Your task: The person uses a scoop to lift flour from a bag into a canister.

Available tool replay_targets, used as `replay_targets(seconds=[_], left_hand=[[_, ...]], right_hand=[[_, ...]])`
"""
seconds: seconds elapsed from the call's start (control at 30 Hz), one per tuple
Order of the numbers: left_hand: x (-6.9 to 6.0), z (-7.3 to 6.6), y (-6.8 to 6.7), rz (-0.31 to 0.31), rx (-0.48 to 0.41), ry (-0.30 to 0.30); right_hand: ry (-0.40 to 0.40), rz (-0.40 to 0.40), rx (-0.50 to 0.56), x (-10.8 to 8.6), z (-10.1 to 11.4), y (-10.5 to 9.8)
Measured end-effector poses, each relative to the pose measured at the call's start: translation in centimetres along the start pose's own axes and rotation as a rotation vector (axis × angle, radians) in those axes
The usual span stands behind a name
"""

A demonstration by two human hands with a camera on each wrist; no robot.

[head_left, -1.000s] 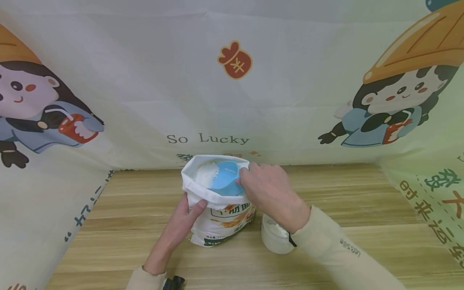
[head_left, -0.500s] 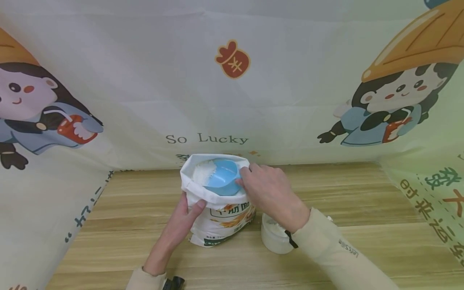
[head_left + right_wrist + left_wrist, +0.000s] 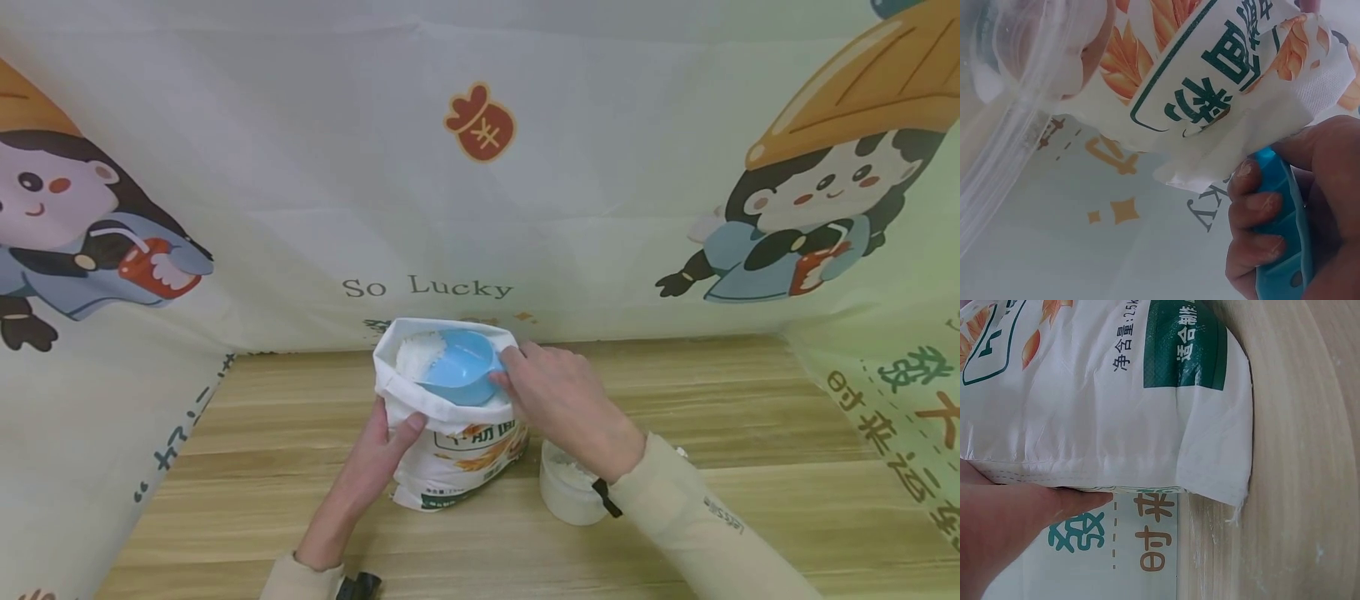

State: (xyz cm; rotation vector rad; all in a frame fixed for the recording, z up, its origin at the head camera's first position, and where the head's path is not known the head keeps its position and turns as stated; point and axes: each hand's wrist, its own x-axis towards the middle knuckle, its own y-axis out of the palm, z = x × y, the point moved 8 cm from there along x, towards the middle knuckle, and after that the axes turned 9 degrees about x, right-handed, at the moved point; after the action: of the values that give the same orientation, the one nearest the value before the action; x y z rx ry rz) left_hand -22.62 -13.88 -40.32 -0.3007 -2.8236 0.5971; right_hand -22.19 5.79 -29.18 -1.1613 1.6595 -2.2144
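Observation:
A white printed bag [image 3: 461, 458] of white powder stands upright with its rim folded outward. My left hand [image 3: 382, 458] grips its left side, thumb on the front below the rim; in the left wrist view, fingers [image 3: 1054, 509] lie along the bag's edge [image 3: 1085, 425]. Inside the bag's mouth is a blue scoop [image 3: 468, 367], powder beside it on the left. The fingers of my right hand [image 3: 562, 396] are curled round the scoop's handle, seen as ribbed blue plastic [image 3: 1285, 237] in the right wrist view.
A round translucent container [image 3: 572, 496] with white powder stands right of the bag, beneath my right wrist. A printed white cloth [image 3: 600, 208] rises behind and at both sides of the wooden tabletop [image 3: 247, 450].
The scoop has tilted to a more level position inside the bag and its bowl shows more openly. My right hand has shifted slightly. The left hand keeps its place on the bag.

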Motion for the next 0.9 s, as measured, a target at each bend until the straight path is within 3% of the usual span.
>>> replay_targets(seconds=[0.3,0.9], left_hand=[[0.0,0.0,0.0,0.000,0.004,-0.022],[-0.1,0.2,0.0,0.011,-0.002,-0.026]], right_hand=[[-0.007,0.013,0.092,-0.3,-0.4,-0.3],[0.073,0.044,0.228,-1.9,-2.3,-2.2]])
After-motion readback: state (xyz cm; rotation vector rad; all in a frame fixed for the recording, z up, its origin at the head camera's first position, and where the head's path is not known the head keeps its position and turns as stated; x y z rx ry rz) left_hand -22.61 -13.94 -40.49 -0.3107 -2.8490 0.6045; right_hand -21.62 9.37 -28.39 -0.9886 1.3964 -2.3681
